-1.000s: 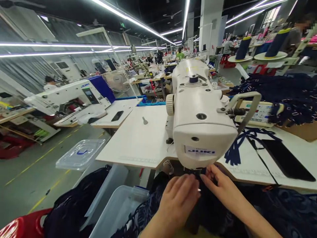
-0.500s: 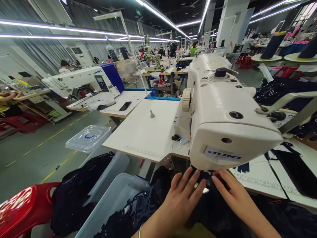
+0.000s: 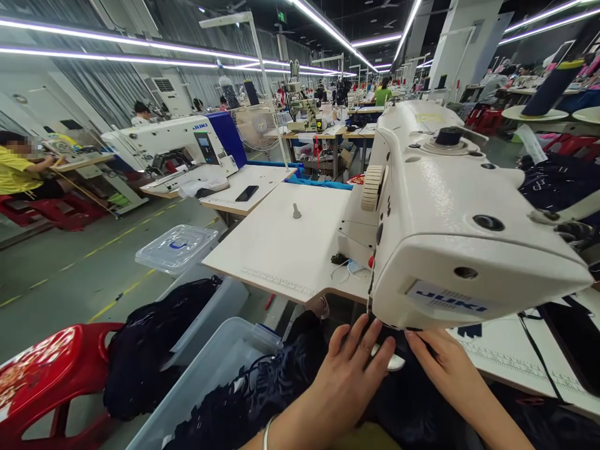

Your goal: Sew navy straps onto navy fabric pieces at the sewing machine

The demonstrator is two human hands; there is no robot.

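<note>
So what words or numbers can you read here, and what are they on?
"JUKI": on the near sewing machine.
"JUKI": on the blue-and-white machine at left.
Too small or blurred to read: ruler marks on the white table, green sign overhead, small screen at left, yellow print.

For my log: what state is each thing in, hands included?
Left hand: fingers spread, over dark fabric
Right hand: fingertips partly hidden at the sewing machine; grip unclear
Dark fabric: bunched
Grey tool: flat on the white table
Small phone: flat, upper face dark
Near bin: uncovered
Red stool: upright
Ceiling lights: lit
Fan: spinning or not, unclear
</note>
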